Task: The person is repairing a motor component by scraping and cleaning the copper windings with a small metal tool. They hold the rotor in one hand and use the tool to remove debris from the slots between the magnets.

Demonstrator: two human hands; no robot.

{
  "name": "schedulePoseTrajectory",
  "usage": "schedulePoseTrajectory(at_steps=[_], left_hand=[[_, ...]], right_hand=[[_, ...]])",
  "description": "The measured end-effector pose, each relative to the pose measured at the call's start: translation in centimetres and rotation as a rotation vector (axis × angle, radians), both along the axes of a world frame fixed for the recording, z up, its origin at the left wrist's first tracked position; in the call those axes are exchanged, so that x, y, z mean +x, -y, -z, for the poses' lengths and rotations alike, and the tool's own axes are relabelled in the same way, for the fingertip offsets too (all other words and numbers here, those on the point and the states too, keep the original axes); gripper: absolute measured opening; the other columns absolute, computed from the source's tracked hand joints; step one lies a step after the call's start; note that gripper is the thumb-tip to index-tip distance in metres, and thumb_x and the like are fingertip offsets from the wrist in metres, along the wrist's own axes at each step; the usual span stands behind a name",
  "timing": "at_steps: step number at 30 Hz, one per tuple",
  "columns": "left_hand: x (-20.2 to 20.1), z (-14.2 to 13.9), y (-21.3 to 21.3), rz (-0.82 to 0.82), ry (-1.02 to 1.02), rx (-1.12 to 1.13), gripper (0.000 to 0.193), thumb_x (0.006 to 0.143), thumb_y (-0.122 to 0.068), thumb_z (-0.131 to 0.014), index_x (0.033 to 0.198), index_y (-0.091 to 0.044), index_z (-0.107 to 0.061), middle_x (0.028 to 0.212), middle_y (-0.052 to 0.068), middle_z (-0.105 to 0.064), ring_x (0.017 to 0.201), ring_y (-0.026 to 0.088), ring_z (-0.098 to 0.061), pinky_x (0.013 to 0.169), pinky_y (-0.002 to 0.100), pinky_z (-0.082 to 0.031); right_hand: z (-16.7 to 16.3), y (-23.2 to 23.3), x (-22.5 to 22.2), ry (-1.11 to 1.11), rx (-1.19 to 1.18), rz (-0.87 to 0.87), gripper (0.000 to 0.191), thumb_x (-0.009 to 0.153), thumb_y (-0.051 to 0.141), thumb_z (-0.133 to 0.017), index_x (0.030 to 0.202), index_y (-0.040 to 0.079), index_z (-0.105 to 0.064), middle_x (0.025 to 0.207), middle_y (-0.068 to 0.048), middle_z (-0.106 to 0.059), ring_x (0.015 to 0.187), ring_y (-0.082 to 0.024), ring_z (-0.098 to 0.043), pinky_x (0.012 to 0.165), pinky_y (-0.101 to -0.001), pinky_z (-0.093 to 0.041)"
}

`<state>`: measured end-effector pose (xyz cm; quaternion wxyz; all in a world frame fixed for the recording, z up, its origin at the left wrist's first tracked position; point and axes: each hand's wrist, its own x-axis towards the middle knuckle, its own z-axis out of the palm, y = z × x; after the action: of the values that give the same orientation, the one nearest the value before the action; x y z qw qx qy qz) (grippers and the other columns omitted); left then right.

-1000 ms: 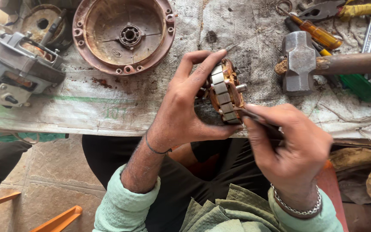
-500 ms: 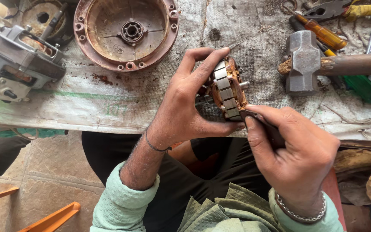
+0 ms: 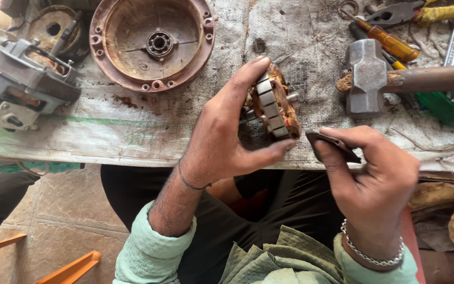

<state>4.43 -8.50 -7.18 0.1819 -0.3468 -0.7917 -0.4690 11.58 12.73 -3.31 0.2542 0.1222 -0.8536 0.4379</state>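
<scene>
Your left hand grips the motor rotor at the centre of the view; the fingers curl over its top edge and the thumb presses against its lower edge, so the rotor is clamped between them and held above the desk; the rotor stands tilted, its grey steel segments facing you and its rusty copper windings showing at the sides; a short shaft stub projects from it toward 3 o'clock. Your right hand sits at 4 o'clock from the rotor; its thumb and fingers are pressed together on a small dark strip, whose tip lies just beside the lower edge of the rotor; whether the strip touches the rotor cannot be told.

On the desk, a round rust-coloured housing with a central bearing lies at 10 o'clock from the rotor; a grey motor body lies at 9 o'clock, near the left edge of the desk. A hammer with a wooden handle lies at 3 o'clock from the rotor, well apart from your right hand; a screwdriver with an orange handle and a green-handled tool lie beside it; pliers rest at 1 o'clock. A stained woven cloth covers the desk.
</scene>
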Motion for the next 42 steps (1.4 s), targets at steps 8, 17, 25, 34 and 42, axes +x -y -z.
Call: schedulePoseTrajectory(at_steps=[8,17,25,34,42], left_hand=[[0.1,-0.5,-0.2,-0.015,0.058,0.006,0.113,0.073,-0.029,-0.103,0.157,-0.001,-0.031,0.143,0.02,-0.059,0.133,0.031,-0.065,0.116,0.039,-0.056],[0.2,0.0,-0.2,0.004,0.04,0.021,0.111,0.076,-0.028,-0.102,0.156,-0.002,-0.03,0.139,0.017,-0.061,0.129,0.028,-0.068,0.113,0.037,-0.059],[-0.4,-0.3,-0.2,0.039,0.146,0.033,0.115,0.075,-0.031,-0.102,0.161,-0.003,-0.031,0.135,0.013,-0.068,0.12,0.024,-0.074,0.107,0.035,-0.063],[-0.1,-0.7,-0.1,0.026,0.1,0.052,0.111,0.075,-0.029,-0.102,0.157,-0.004,-0.032,0.132,0.013,-0.067,0.12,0.023,-0.074,0.107,0.035,-0.062],[-0.2,-0.2,0.0,0.011,0.046,0.042,0.109,0.075,-0.029,-0.101,0.155,-0.002,-0.031,0.133,0.016,-0.065,0.122,0.024,-0.072,0.107,0.035,-0.062]], right_hand=[[0.6,1.1,-0.3,-0.154,0.124,-0.068,0.02,0.094,-0.004,-0.08,0.11,-0.001,-0.068,0.091,-0.015,-0.07,0.081,-0.022,-0.07,0.07,-0.0287,-0.054],[-0.6,1.6,-0.2,-0.149,0.226,-0.059,0.02,0.09,-0.008,-0.08,0.107,-0.001,-0.072,0.084,-0.013,-0.067,0.071,-0.022,-0.065,0.063,-0.0327,-0.049],[-1.6,0.9,0.2,-0.097,0.331,-0.061,0.024,0.083,-0.007,-0.081,0.105,0.0,-0.074,0.078,-0.014,-0.065,0.065,-0.024,-0.062,0.058,-0.0349,-0.046],[-1.5,1.1,-0.5,-0.156,0.273,-0.099,0.026,0.086,-0.007,-0.079,0.109,0.001,-0.072,0.083,-0.013,-0.066,0.07,-0.024,-0.064,0.061,-0.0348,-0.047],[-0.3,0.9,-0.5,-0.194,0.255,-0.076,0.023,0.086,-0.008,-0.08,0.106,0.0,-0.073,0.078,-0.013,-0.063,0.065,-0.024,-0.061,0.058,-0.0347,-0.045]])
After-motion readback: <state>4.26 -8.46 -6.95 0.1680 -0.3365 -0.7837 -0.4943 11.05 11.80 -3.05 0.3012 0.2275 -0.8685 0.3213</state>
